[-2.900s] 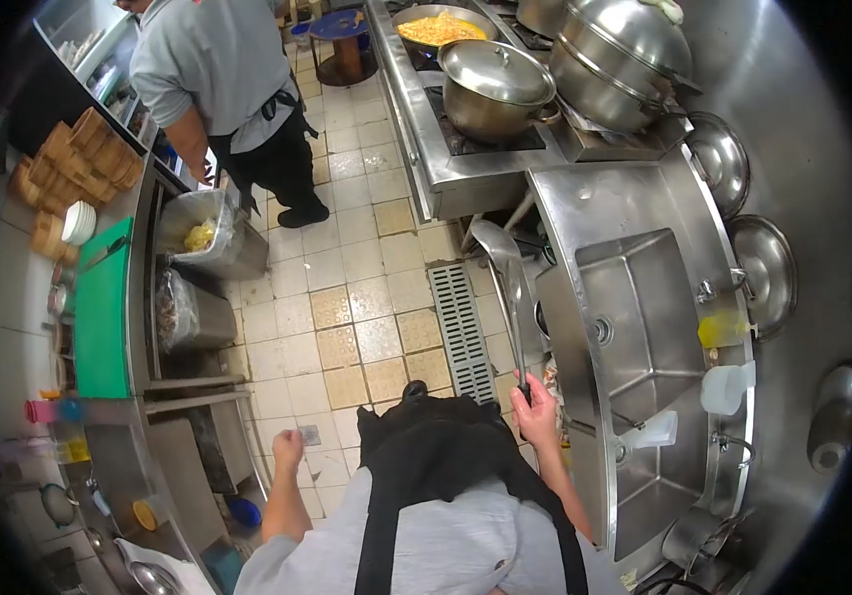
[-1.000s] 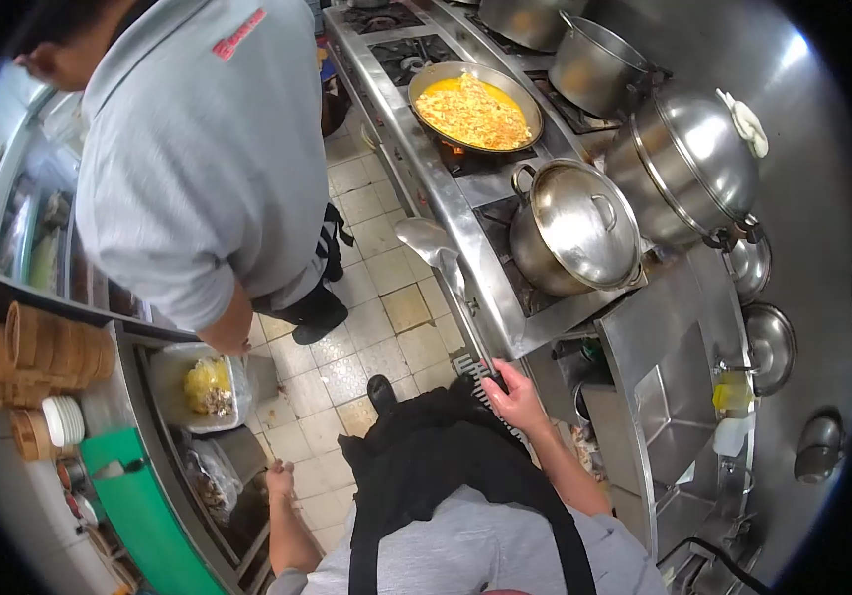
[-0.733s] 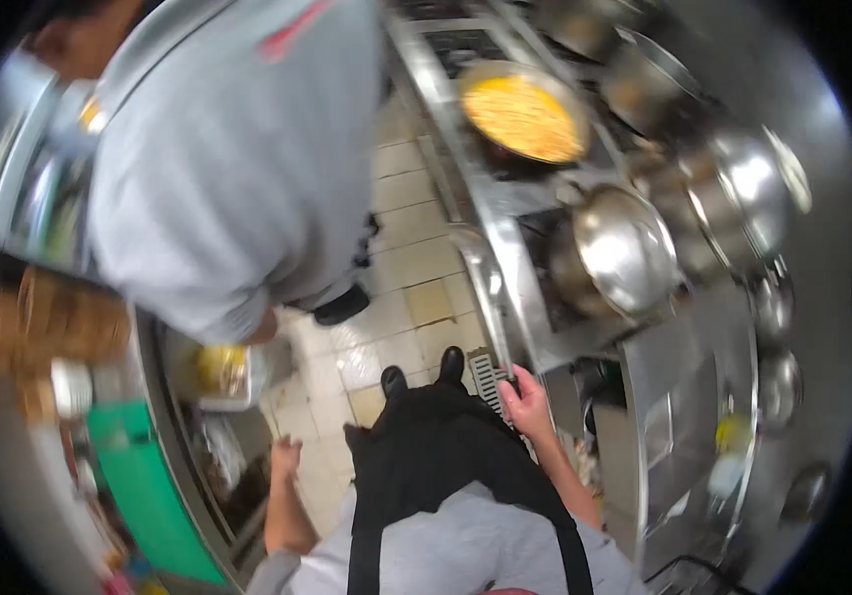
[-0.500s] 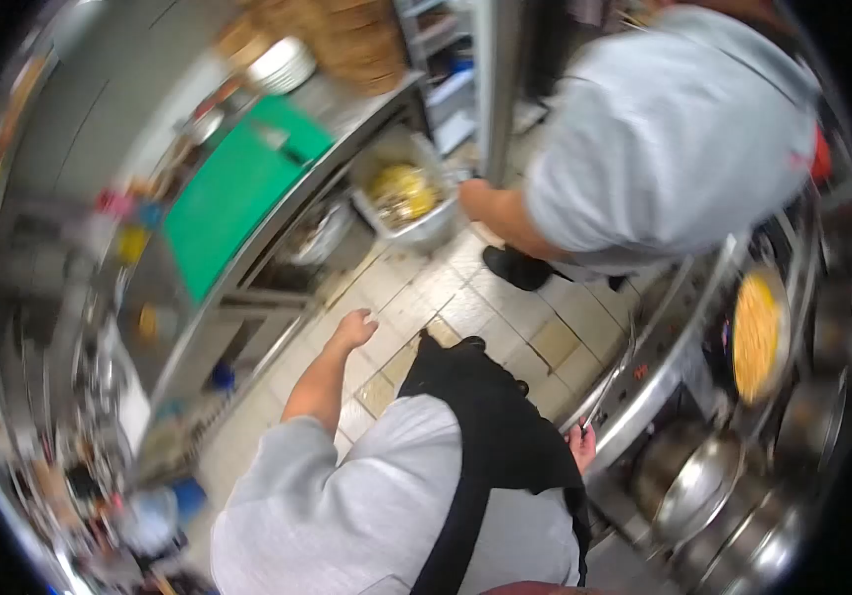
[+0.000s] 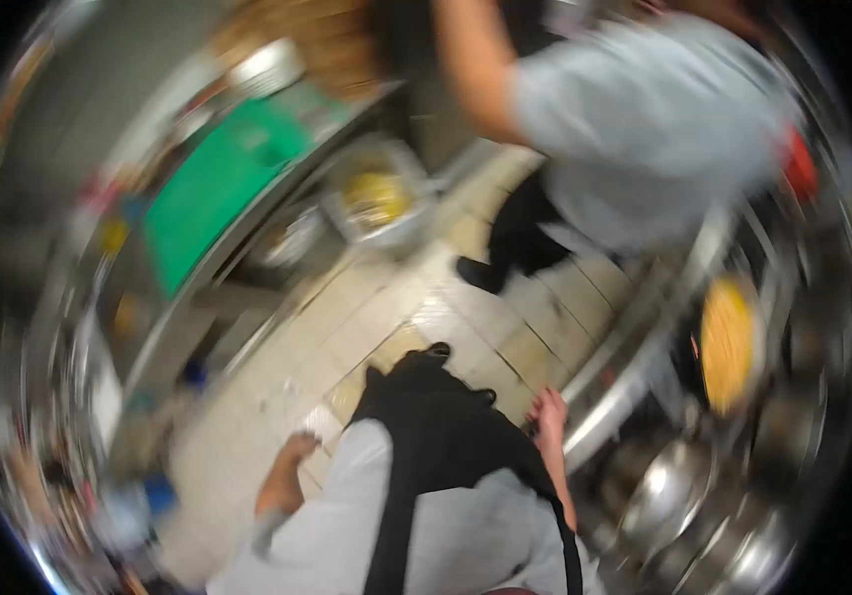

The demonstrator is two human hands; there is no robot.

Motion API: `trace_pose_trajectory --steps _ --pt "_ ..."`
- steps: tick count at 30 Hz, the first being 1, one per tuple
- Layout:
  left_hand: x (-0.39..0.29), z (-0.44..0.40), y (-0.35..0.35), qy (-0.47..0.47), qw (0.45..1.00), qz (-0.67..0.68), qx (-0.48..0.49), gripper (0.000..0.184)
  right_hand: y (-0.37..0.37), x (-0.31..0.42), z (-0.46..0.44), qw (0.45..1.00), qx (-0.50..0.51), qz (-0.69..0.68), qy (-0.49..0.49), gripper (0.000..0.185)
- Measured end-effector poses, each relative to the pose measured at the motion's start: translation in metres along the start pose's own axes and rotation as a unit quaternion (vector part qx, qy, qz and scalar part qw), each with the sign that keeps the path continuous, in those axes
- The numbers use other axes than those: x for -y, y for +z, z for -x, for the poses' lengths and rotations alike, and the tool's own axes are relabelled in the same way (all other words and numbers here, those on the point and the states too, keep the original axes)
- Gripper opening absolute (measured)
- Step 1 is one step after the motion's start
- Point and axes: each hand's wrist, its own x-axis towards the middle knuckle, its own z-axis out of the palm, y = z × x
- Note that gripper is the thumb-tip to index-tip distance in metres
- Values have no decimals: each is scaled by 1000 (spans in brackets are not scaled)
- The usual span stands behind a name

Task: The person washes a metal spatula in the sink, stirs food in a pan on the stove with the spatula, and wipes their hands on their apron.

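Observation:
My left hand [image 5: 299, 443] hangs low over the tiled floor [image 5: 247, 426], blurred, with fingers loosely apart and no object visible in it. My right hand [image 5: 548, 409] is beside the metal front edge of the stove [image 5: 609, 402]. Its fingers look loosely spread, and I see nothing held; whether it touches the edge I cannot tell. Between my hands is the black apron [image 5: 446, 426] on my body.
Ahead on the right, a co-worker [image 5: 644, 139] stands with one arm raised. The stove holds a pan of orange-yellow food [image 5: 728, 347] and metal pans [image 5: 669, 496]. At left are a green cutting board [image 5: 218, 188], a bin with yellow contents [image 5: 376, 203] and bamboo steamers [image 5: 327, 45].
My left hand has dropped back toward my body. My right hand has moved forward along the stove; the thin metal thing seen by it earlier is no longer visible. The co-worker's arm has gone up.

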Motion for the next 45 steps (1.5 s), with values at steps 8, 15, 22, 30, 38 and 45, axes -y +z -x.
trace_pose_trajectory --steps 8,15,22,30,38,45 --pt "-83 -126 -142 95 984 146 -39 28 22 2 37 995 -7 6 -100 27" --pt "-166 -207 -248 -9 981 193 0 42 17 -21 98 986 -92 -37 -133 29" --pt "-212 -261 -278 78 989 123 -23 47 29 -47 119 975 -165 -30 -144 35" --pt "-182 -251 -251 68 991 96 60 42 47 -32 126 967 -180 -15 -182 34" --pt "-141 -240 -272 -34 972 232 5 44 74 -14 116 962 -182 -44 -200 36" --pt "-197 -237 -318 -73 969 200 124 33 74 21 117 941 -196 -83 -262 39"
